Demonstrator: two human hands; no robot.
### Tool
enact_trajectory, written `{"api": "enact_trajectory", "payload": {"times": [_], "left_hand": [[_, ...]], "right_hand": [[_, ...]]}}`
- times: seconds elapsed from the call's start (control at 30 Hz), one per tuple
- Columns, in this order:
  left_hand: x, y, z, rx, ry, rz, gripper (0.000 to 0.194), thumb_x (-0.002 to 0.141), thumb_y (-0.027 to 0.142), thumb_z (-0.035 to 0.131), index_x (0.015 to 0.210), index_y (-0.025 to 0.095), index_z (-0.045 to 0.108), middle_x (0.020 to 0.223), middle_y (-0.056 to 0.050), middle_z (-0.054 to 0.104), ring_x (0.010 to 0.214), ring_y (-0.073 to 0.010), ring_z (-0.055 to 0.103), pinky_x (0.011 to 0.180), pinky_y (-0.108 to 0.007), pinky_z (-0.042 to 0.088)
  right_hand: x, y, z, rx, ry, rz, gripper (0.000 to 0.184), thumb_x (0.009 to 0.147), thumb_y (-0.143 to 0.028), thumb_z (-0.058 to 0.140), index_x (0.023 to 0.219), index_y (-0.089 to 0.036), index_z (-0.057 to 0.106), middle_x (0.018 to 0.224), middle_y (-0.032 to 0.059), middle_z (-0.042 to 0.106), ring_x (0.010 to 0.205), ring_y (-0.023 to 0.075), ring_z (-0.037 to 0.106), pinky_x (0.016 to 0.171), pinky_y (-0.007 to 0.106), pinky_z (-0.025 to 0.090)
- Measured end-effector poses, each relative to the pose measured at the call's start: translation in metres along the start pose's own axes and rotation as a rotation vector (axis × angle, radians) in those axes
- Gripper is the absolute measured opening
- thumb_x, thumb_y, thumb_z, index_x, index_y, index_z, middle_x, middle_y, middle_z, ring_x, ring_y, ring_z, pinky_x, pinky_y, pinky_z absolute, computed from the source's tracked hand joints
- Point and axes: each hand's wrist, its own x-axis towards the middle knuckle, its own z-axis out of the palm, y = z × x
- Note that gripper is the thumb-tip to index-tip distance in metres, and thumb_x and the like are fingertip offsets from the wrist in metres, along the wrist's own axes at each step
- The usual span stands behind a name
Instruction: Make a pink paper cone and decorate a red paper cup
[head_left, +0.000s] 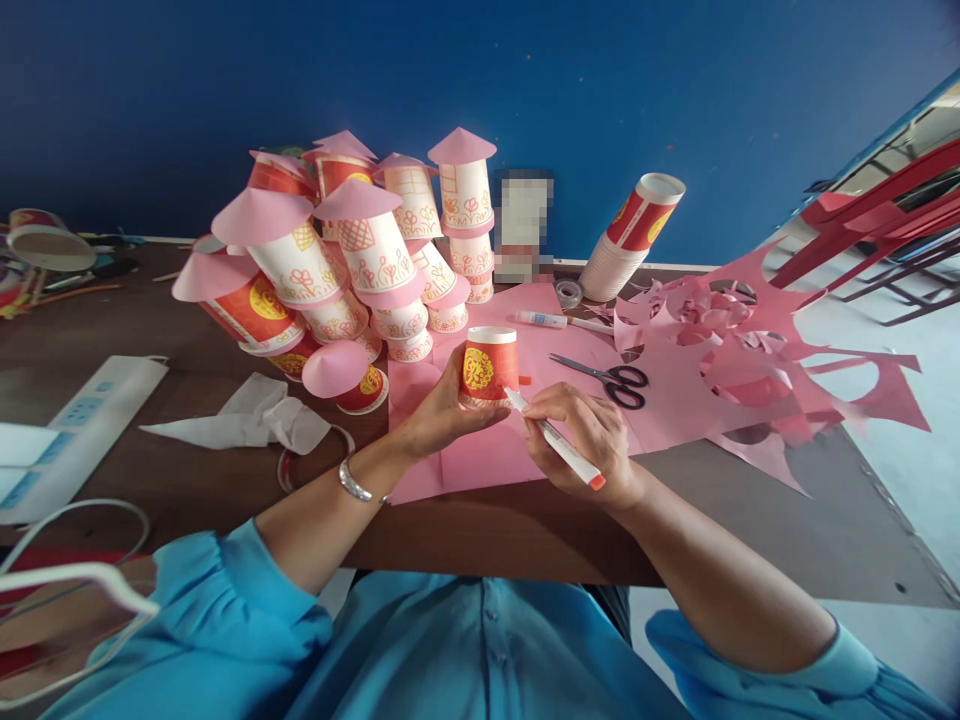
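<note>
My left hand [444, 405] is closed around a red paper cup [491, 365] with a yellow emblem, its white end facing up. Between the fingers of my right hand [589, 430] is a white marker [562, 450] with an orange end. The marker's upper end meets the lower right side of the cup. Under both hands lies pink paper [480, 465]. Just beyond my right hand rest open scissors [611, 378] with dark handles. A glue stick [540, 319] lies behind the cup.
Several cups with pink cone roofs [360, 250] stand stacked at the back left. A tilted stack of cups [630, 235] leans near a tape roll [568, 293]. Cut pink scraps [765, 340] spread to the right. A crumpled white sheet [251, 415] lies left, and a blue wall [465, 70] is behind.
</note>
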Motion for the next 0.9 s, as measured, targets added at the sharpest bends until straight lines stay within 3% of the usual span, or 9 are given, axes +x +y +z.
{"api": "enact_trajectory", "payload": {"times": [0.5, 0.67, 0.77, 0.9], "left_hand": [[0.000, 0.009, 0.004, -0.005, -0.001, -0.030, 0.072, 0.080, 0.049, 0.098, 0.132, 0.026, 0.053, 0.125, -0.009, 0.074, 0.116, -0.0315, 0.074, 0.100, -0.050, 0.063], [0.000, 0.005, 0.002, 0.006, -0.006, -0.013, 0.072, 0.079, 0.049, 0.099, 0.132, 0.025, 0.056, 0.132, -0.012, 0.076, 0.125, -0.0361, 0.074, 0.107, -0.054, 0.061], [0.001, 0.001, 0.001, -0.079, -0.037, -0.012, 0.075, 0.079, 0.046, 0.099, 0.137, 0.027, 0.055, 0.134, -0.013, 0.077, 0.131, -0.0386, 0.074, 0.109, -0.057, 0.061], [0.001, -0.001, 0.003, -0.173, -0.017, -0.029, 0.073, 0.083, 0.039, 0.098, 0.141, 0.030, 0.055, 0.133, -0.010, 0.079, 0.128, -0.0357, 0.077, 0.110, -0.057, 0.062]], "right_hand": [[0.002, 0.001, 0.000, -0.021, 0.027, 0.008, 0.020, 0.101, -0.007, 0.063, 0.105, -0.026, 0.060, 0.082, -0.0018, 0.075, 0.066, 0.0146, 0.074, 0.060, 0.026, 0.060], [0.001, 0.002, -0.002, -0.010, 0.132, 0.004, 0.016, 0.105, -0.014, 0.065, 0.115, -0.027, 0.064, 0.087, 0.0013, 0.076, 0.071, 0.0180, 0.075, 0.062, 0.031, 0.062], [-0.004, 0.005, -0.003, 0.019, 0.168, 0.079, 0.018, 0.110, -0.027, 0.066, 0.127, -0.029, 0.065, 0.096, 0.0052, 0.079, 0.080, 0.0224, 0.078, 0.068, 0.037, 0.066], [-0.010, 0.008, 0.000, 0.096, 0.143, 0.262, 0.020, 0.114, -0.033, 0.062, 0.133, -0.030, 0.064, 0.105, 0.0055, 0.081, 0.086, 0.0237, 0.081, 0.078, 0.041, 0.067]]}}
